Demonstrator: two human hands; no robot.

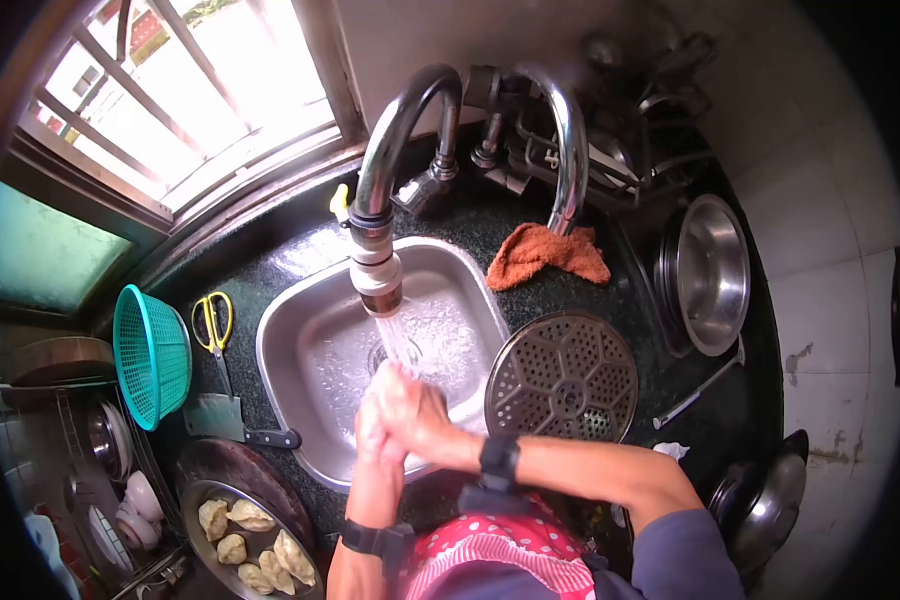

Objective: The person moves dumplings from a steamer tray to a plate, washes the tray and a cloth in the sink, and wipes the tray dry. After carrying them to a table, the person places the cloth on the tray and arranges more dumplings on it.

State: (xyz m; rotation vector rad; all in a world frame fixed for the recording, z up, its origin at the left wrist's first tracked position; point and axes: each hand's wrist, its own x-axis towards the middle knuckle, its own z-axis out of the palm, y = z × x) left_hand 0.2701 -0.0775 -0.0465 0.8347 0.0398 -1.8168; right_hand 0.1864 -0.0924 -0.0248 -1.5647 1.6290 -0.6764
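My left hand (371, 432) and my right hand (413, 410) are pressed together over the near side of the steel sink (270, 345). The right one is closed over the left, whose fingers are mostly hidden. Water (398, 340) runs from the curved tap (380, 165), through its white and metal nozzle (375, 265), onto my fingers and splashes across the basin. Whether anything small is between my palms cannot be seen. Dark bands circle both wrists.
Right of the sink lie a perforated steel plate (562, 375), an orange cloth (545, 257) and a steel bowl (715, 275). To the left are a cleaver (215, 417), yellow-handled scissors (213, 325), a green basket (155, 355) and a pan (202, 560) with several dumplings (253, 515).
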